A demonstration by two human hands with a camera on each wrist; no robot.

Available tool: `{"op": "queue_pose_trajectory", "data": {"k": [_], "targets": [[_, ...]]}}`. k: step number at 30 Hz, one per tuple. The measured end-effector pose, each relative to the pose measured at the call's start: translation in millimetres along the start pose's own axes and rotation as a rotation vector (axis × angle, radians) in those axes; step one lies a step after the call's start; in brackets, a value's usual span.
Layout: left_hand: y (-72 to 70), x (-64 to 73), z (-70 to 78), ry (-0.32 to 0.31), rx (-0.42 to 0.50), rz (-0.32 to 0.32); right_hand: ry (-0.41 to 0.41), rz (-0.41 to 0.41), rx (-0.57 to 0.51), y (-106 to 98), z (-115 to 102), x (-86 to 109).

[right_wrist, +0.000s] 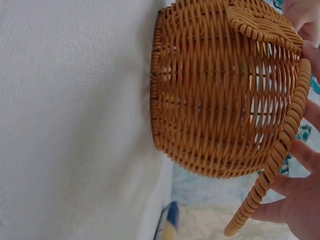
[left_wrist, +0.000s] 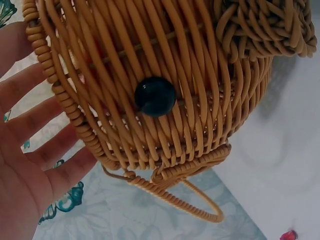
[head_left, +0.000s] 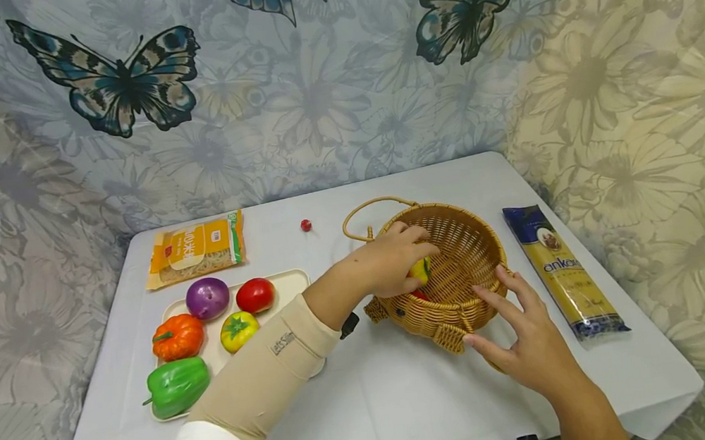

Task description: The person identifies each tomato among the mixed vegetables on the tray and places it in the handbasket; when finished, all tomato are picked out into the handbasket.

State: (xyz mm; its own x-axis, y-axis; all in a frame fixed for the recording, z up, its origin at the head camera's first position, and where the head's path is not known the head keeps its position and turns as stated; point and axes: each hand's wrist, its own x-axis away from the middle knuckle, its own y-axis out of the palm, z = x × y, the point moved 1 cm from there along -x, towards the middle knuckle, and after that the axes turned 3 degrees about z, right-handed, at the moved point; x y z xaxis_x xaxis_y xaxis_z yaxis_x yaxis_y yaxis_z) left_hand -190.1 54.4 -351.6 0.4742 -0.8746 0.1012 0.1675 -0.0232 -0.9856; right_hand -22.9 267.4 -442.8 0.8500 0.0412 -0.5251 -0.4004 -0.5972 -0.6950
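Observation:
A brown wicker basket (head_left: 456,238) with woven ears and a black button eye (left_wrist: 155,96) stands on the white table. Over its left rim reaches my left hand (head_left: 395,262), fingers and thumb bent around a yellow vegetable (head_left: 420,271) with a dark green mark, mostly hidden behind the hand. Something red (head_left: 420,295) shows just below it inside the basket. My right hand (head_left: 529,337) rests against the near right rim, fingers spread and fairly straight, thumb beside an ear. The left wrist view hides the left fingertips (left_wrist: 75,135) behind the weave.
Left on the table, a cream tray (head_left: 291,282) bears a purple onion (head_left: 208,298), tomato (head_left: 256,295), yellow tomato (head_left: 238,331), pumpkin (head_left: 178,336) and green pepper (head_left: 179,387). Behind lie a grain bag (head_left: 197,249) and small red ball (head_left: 305,225); right, a pasta packet (head_left: 561,271).

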Motion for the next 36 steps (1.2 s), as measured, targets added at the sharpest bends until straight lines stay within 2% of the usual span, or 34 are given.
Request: {"op": "queue_pose_trajectory", "data": {"k": [6, 14, 20, 31, 36], "targets": [[-3.3, 9.0, -2.9, -0.011, 0.018, 0.027, -0.015, 0.007, -0.001, 0.5, -0.4, -1.0], [-8.1, 29.2, -10.5, -0.038, 0.034, 0.089, -0.001, 0.006, -0.005, 0.2, -1.5, -2.5], [-8.2, 44.1, -17.7, -0.075, 0.06, 0.096, -0.016, 0.009, -0.017, 0.9, -2.2, -2.8], [-1.9, 73.1, -46.1, -0.178, 0.092, 0.083, -0.003, 0.011, -0.019, 1.3, -2.2, -2.3], [3.1, 89.5, -61.3, -0.27, 0.088, 0.045, 0.01, 0.008, -0.006, 1.3, -1.6, -2.0]]}}
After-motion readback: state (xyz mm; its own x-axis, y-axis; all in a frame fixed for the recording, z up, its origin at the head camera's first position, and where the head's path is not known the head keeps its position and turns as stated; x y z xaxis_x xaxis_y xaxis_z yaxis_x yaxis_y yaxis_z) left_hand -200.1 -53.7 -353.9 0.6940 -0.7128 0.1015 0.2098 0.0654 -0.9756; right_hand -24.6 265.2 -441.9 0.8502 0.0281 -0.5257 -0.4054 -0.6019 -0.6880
